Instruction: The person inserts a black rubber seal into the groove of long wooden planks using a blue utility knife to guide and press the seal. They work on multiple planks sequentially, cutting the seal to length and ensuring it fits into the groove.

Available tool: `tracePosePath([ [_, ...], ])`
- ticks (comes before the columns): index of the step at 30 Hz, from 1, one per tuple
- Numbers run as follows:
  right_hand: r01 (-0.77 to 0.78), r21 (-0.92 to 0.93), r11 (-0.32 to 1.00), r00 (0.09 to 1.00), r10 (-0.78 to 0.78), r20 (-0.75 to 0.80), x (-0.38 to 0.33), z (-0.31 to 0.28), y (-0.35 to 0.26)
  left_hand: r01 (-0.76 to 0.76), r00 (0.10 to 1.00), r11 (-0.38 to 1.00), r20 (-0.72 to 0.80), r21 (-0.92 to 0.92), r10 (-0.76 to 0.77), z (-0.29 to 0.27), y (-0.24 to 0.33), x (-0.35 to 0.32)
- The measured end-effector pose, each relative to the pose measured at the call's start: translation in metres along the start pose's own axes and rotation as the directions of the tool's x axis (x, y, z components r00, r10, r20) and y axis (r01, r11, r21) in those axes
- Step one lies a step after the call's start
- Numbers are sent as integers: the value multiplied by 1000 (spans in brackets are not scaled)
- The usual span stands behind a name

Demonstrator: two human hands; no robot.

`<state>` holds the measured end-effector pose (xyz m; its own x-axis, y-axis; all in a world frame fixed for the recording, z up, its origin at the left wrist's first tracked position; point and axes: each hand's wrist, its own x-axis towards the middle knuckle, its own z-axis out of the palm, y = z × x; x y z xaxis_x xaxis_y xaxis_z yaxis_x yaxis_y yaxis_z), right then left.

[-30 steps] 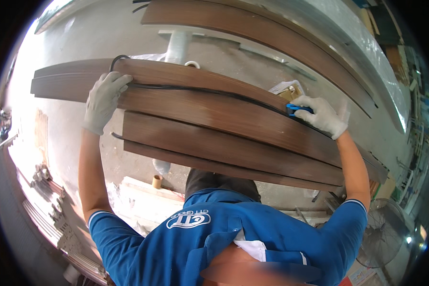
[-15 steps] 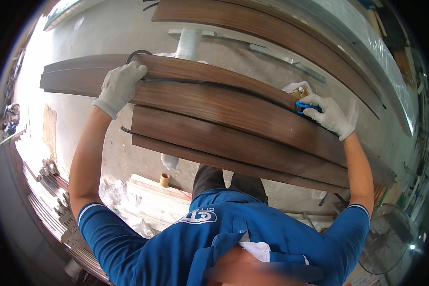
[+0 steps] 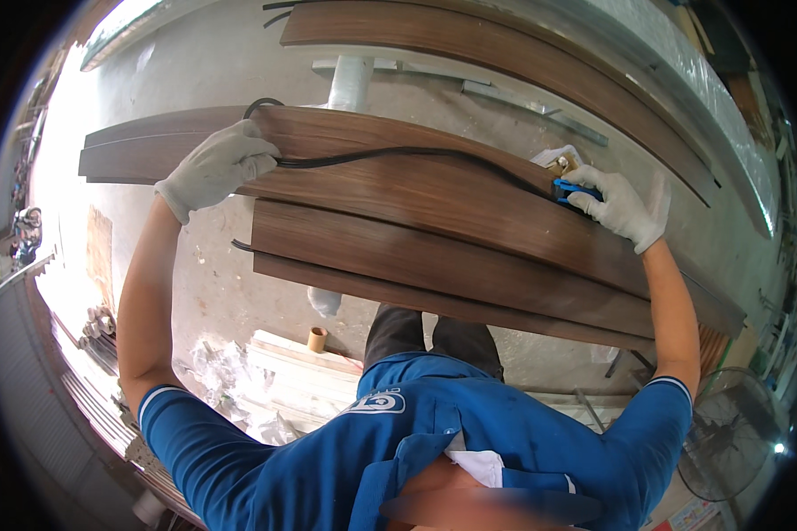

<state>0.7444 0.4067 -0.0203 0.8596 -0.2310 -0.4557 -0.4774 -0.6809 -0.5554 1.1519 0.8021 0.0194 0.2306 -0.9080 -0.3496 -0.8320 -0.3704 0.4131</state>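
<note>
My left hand [image 3: 220, 166], in a pale work glove, is closed on a thin black flexible strip [image 3: 390, 151]. The strip loops up behind the hand and runs in a raised curve to the right over a long brown wood-grain panel [image 3: 363, 199]. In my gloved right hand [image 3: 624, 212], at the strip's right part, is a small blue tool [image 3: 574, 189]; its exact kind is hard to make out. The fingers cover part of it. A second, similar brown panel [image 3: 416, 248] lies nearer to me, and a short black end [image 3: 241, 245] sticks out from its left side.
More long brown panels [image 3: 469, 53] lie at the far side, beside a plastic-wrapped stack [image 3: 726, 115]. A wrapped post [image 3: 350, 84] stands behind the work. Near my legs are a cardboard tube [image 3: 317, 339] and crumpled clear plastic [image 3: 217, 376]. A round fan [image 3: 726, 434] stands at lower right.
The strip between my hands now bows up more, where it lay straighter along the panel. My left hand has turned and moved slightly down and left. The right hand stays at nearly the same spot.
</note>
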Motion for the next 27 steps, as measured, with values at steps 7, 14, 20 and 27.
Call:
tracePosePath([
  [7,-38,0,999,999,38,14,0,-1,-3,105,994,983,-47,152,-99,-1,15,2],
  [14,-22,2,1000,1000,22,-2,-1,1,0,13,948,994,-317,107,22,13,6,8],
  [20,15,-42,999,999,-16,-34,-2,2,0,76,918,994,-395,85,-37,38,-15,14],
  [27,-31,-43,999,999,31,13,-3,0,0,78,922,776,-251,-626,-294,43,-25,4],
])
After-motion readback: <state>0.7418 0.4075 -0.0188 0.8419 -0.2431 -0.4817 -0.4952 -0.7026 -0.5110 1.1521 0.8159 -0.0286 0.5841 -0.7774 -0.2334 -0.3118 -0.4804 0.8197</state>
